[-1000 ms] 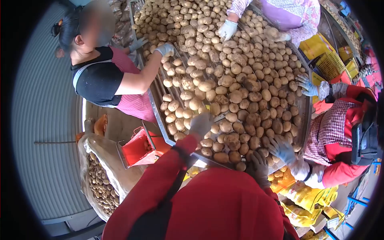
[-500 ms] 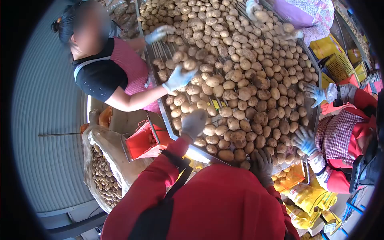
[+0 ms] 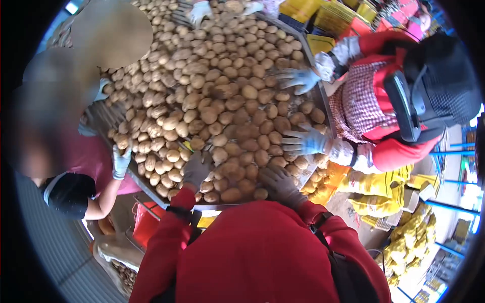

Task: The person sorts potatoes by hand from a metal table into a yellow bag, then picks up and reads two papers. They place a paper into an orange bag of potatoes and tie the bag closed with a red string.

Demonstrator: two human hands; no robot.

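Many brown potatoes (image 3: 208,115) cover the sorting table (image 3: 147,194) in front of me. In a grey glove, my left hand (image 3: 197,170) rests on the potatoes near the close edge, its fingers stretched forward and not wrapped round any. My right hand (image 3: 281,186), gloved as well, lies on potatoes at the near right corner with the fingers spread. Some potatoes under both palms are hidden. A bit of yellow and green (image 3: 187,146) shows between the potatoes just beyond my left fingertips.
At right, a co-worker in red has two blue-gloved hands (image 3: 304,140) on the potatoes. Another person's gloved hand (image 3: 121,160) is at the left edge. More gloves (image 3: 200,13) show at the far end. Yellow sacks (image 3: 382,191) and a red basket (image 3: 146,222) stand below the table.
The view has swung to the right. My left hand has moved from the table's left side inward over the potatoes. My right hand now shows more fully, fingers spread.
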